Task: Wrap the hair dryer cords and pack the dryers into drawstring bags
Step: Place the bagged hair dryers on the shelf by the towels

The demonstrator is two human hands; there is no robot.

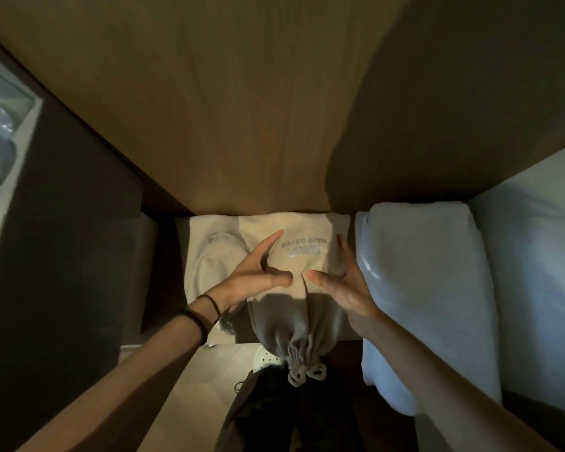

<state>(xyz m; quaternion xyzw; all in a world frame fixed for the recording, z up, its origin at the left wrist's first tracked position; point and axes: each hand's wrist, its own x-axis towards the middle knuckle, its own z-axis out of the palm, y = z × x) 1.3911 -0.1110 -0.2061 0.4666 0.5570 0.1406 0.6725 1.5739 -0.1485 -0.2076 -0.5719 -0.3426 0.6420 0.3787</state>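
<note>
Farthest left of the packed bag lies a second flat cream cloth bag with faint printing, touching the packed bag's left edge.

My left hand is spread, fingers straight, over the packed bag's left half, with black bands on the wrist.

The landmark itself is the cream drawstring fabric bag printed HAIR DRYER, lying on a shelf under a brown wooden panel. Its gathered neck is cinched and tied in a bow at the near end. The dryer is hidden. From the bulge I judge it is inside.

My right hand is spread along the bag's right side, thumb nearly meeting the left thumb. Neither hand grips. Whether they press the cloth I cannot tell.

Just right of the bag sits a folded pale blue towel.

I expect soft, loose cloth around a hard, moderately heavy lump. I would cup the bulge from both sides rather than lift by the neck.
</note>
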